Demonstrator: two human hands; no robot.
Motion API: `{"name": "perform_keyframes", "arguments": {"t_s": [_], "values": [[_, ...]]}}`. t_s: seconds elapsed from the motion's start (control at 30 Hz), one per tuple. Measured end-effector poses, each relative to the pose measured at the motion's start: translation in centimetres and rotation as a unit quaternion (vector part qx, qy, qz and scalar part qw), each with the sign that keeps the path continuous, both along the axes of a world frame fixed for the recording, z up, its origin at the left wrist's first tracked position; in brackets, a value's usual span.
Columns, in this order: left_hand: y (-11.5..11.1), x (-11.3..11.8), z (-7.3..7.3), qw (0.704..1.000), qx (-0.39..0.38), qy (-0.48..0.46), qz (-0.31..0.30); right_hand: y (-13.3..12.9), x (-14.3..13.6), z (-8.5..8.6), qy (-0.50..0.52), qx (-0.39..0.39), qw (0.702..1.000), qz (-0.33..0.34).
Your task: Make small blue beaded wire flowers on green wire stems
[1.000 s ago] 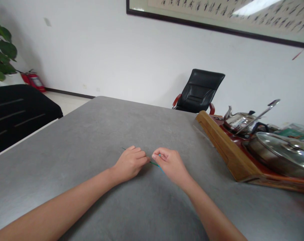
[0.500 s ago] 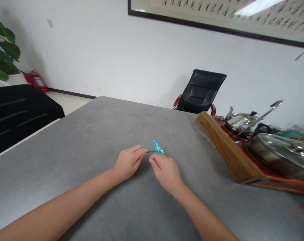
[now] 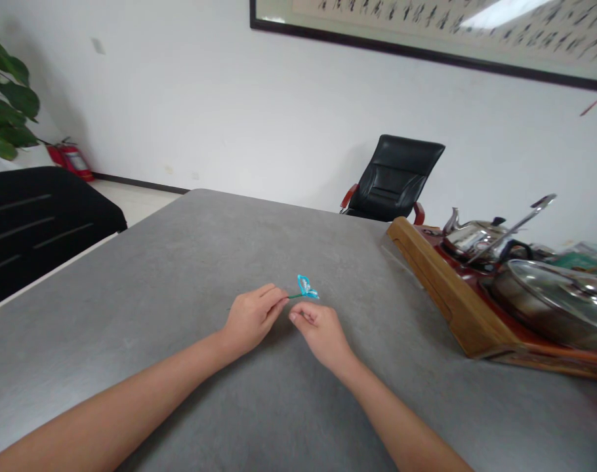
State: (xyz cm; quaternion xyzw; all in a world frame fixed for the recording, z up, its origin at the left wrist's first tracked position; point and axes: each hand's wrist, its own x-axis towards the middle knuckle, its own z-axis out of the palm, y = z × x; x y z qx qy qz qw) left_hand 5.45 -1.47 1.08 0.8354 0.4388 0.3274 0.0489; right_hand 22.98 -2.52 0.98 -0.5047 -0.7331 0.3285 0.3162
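A small blue artificial flower [image 3: 306, 287] with a thin green stem is held above the middle of the grey table [image 3: 220, 242]. My left hand [image 3: 254, 316] pinches the stem between thumb and fingers, with the petals pointing right. Just below the bloom is my right hand [image 3: 322, 330], its thumb and index finger pressed together. Whatever sits in that right pinch, if anything, is too small to make out. A gap shows between the right fingertips and the petals.
On the right stands a wooden tea tray [image 3: 441, 295] with a steel kettle [image 3: 475, 237] and a lidded pot [image 3: 549, 298]. A black armchair [image 3: 394, 174] is behind the table, another black chair [image 3: 42, 223] at left. A plant [image 3: 13, 98] and fire extinguisher [image 3: 75, 160] stand back left.
My right hand has shifted slightly left and down, away from the bloom. The flower has tipped a little to the left, while my left hand has barely moved.
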Motion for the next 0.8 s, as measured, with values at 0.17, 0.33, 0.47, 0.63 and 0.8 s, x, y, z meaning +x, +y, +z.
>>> {"name": "perform_keyframes", "arguments": {"t_s": [0.17, 0.33, 0.47, 0.63, 0.8], "values": [[0.0, 0.0, -0.1, 1.000, 0.002, -0.015, -0.009, 0.3, 0.0, -0.2, 0.063, -0.054, 0.997, -0.001], [0.3, -0.1, -0.4, 0.999, -0.007, -0.036, -0.027, 0.9, 0.0, -0.6, 0.142, -0.110, 0.984, 0.015], [0.7, -0.3, -0.7, 0.994, -0.021, -0.089, -0.066, 1.2, 0.3, -0.4, 0.167, -0.144, 0.975, 0.025], [0.5, -0.4, -0.6, 0.988, -0.032, -0.097, -0.112, 1.0, 0.9, 0.4, 0.210, -0.213, 0.954, 0.014], [0.2, -0.3, -0.2, 0.985, -0.032, -0.083, -0.147, 1.1, 1.5, 0.6, 0.240, -0.250, 0.937, 0.032]]}}
